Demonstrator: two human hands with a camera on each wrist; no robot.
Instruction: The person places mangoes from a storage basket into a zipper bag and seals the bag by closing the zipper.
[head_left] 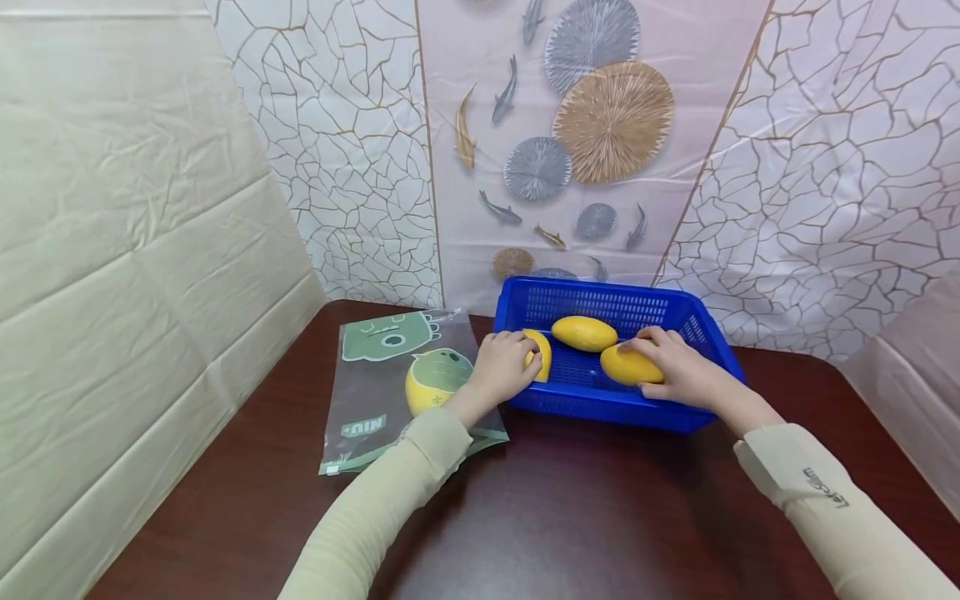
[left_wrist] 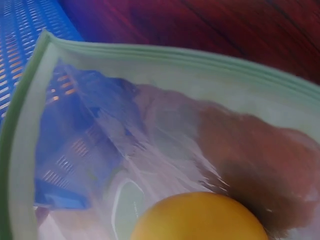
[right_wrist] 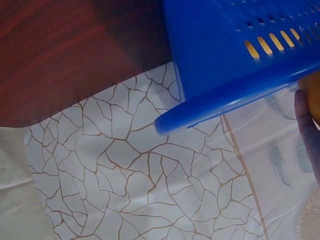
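Inside a blue plastic basket [head_left: 600, 400], my left hand [head_left: 502, 367] curls its fingers over a yellow mango [head_left: 542, 357] at the left end. Toward the basket's right side, my right hand [head_left: 678, 371] grips a second mango [head_left: 626, 365], thumb at the near side and fingers on top. Between and behind them lies another mango [head_left: 584, 333], untouched. Under my left forearm, a clear zip bag [head_left: 375, 392] with green cartoon prints lies flat, one mango [head_left: 422, 393] in it. The left wrist view shows its green zip edge [left_wrist: 165, 55] and a mango [left_wrist: 200, 220] up close.
A dark red-brown table [head_left: 570, 508] bears the basket and the bag. Patterned cloth [head_left: 360, 150] hangs right behind the basket, and a pale cloth wall [head_left: 150, 250] rises along the left side. The basket's rim [right_wrist: 225, 102] crosses the right wrist view.
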